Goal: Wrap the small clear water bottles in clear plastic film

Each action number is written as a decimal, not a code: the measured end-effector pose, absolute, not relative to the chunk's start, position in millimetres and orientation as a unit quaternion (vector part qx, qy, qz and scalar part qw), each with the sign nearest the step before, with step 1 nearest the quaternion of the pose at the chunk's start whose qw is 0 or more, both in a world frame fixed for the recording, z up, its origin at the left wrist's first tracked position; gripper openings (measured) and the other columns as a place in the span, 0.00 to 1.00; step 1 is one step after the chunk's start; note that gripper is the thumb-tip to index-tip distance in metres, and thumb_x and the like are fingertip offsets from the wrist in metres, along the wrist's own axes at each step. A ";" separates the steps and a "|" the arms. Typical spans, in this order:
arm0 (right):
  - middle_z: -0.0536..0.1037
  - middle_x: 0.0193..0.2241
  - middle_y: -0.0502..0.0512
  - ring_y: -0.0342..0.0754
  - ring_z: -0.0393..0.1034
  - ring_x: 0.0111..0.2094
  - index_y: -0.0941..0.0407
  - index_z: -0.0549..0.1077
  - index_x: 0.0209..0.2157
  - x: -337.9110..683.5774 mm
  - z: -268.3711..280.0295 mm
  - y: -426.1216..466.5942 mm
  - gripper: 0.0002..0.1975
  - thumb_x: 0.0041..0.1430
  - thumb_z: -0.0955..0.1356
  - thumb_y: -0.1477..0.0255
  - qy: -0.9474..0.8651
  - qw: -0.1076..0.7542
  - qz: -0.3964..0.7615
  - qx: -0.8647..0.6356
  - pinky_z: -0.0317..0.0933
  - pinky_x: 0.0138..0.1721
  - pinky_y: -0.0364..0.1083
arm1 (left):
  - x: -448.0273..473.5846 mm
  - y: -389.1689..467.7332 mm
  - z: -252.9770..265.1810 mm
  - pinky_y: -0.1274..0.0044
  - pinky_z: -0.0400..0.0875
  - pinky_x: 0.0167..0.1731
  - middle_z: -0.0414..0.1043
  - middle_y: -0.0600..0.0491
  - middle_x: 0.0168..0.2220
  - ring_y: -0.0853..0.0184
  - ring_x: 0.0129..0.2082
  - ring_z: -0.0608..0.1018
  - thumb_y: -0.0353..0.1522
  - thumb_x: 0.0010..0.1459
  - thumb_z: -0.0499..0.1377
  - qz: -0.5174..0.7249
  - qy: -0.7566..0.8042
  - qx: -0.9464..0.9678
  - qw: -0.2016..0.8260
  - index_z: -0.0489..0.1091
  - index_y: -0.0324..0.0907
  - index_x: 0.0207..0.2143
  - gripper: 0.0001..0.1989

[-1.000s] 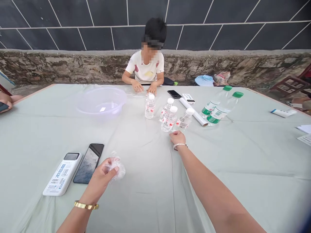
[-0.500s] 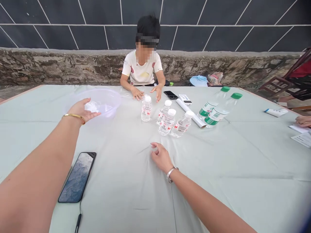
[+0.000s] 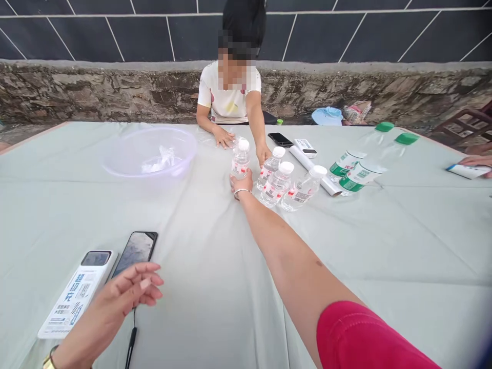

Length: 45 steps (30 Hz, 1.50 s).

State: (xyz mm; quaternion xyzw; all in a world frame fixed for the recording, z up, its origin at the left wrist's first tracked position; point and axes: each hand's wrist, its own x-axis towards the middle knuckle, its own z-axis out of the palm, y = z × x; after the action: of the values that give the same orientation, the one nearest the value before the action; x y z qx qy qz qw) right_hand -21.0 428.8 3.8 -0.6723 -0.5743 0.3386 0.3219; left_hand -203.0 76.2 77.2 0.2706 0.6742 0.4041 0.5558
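My right hand (image 3: 242,183) is stretched forward, with its fingers round the lower part of a small clear water bottle (image 3: 241,156) with a white cap. That bottle stands upright on the table. Just right of it are more bottles of the same kind, such as a front water bottle (image 3: 275,184) and a right-hand water bottle (image 3: 303,189). My left hand (image 3: 128,292) hovers low over a dark phone (image 3: 135,248), fingers apart and holding nothing. Beside it lies a white power bank (image 3: 75,297).
Opposite sits a person (image 3: 230,97), one hand by the bottles. A translucent basin (image 3: 115,148) holds crumpled plastic. At right are a white paper roll (image 3: 315,169) and green-capped bottles (image 3: 359,177). Another person's hand (image 3: 478,161) touches a white tube (image 3: 463,170).
My left hand has come back from the basin toward the phone. My right hand has reached forward and taken hold of a water bottle. The person opposite has reached toward the bottles.
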 end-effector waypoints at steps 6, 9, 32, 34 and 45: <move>0.72 0.42 0.54 0.43 0.65 0.37 0.59 0.55 0.52 13.9 6.1 352.9 0.29 0.50 0.69 0.67 -0.615 0.347 0.348 -0.616 0.58 0.40 0.43 | -173.6 20.6 68.6 0.70 0.69 0.40 0.73 0.49 0.39 0.61 0.37 0.74 0.49 0.47 0.59 0.401 0.673 0.272 0.559 0.69 0.44 0.43 0.24; 0.74 0.40 0.53 0.48 0.67 0.40 0.54 0.59 0.48 40.1 8.2 287.7 0.26 0.48 0.69 0.68 -0.639 0.348 0.361 -0.583 0.59 0.42 0.46 | -147.1 10.2 78.5 0.72 0.69 0.39 0.72 0.49 0.38 0.63 0.35 0.74 0.49 0.46 0.59 0.419 0.656 0.293 0.556 0.70 0.44 0.41 0.25; 0.76 0.31 0.59 0.53 0.71 0.31 0.56 0.67 0.44 130.2 27.0 20.1 0.29 0.53 0.59 0.47 -0.677 0.186 0.354 -0.617 0.53 0.26 0.44 | -7.6 1.8 38.1 0.75 0.68 0.30 0.71 0.46 0.40 0.62 0.37 0.75 0.43 0.51 0.54 0.369 0.691 0.414 0.463 0.66 0.39 0.48 0.25; 0.76 0.33 0.59 0.54 0.71 0.32 0.55 0.63 0.50 130.7 30.4 13.5 0.29 0.53 0.60 0.49 -0.703 0.189 0.330 -0.601 0.52 0.27 0.44 | -4.9 5.8 37.2 0.74 0.67 0.32 0.71 0.46 0.38 0.61 0.37 0.75 0.43 0.51 0.54 0.364 0.710 0.405 0.445 0.66 0.40 0.47 0.23; 0.66 0.19 0.48 0.36 0.44 0.11 0.56 0.63 0.28 140.0 30.7 22.4 0.19 0.54 0.54 0.55 -0.222 0.349 0.805 -0.426 0.38 0.13 0.37 | -3.0 -23.5 31.2 0.73 0.70 0.37 0.71 0.41 0.40 0.66 0.34 0.76 0.39 0.58 0.51 0.439 0.602 0.223 0.629 0.63 0.35 0.48 0.20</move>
State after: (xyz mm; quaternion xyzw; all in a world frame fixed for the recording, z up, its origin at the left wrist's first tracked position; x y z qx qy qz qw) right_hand 140.0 22.4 30.7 -0.4260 -0.2219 0.8047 0.3488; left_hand -3.0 -23.5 31.2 0.2228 0.6016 0.4395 0.6287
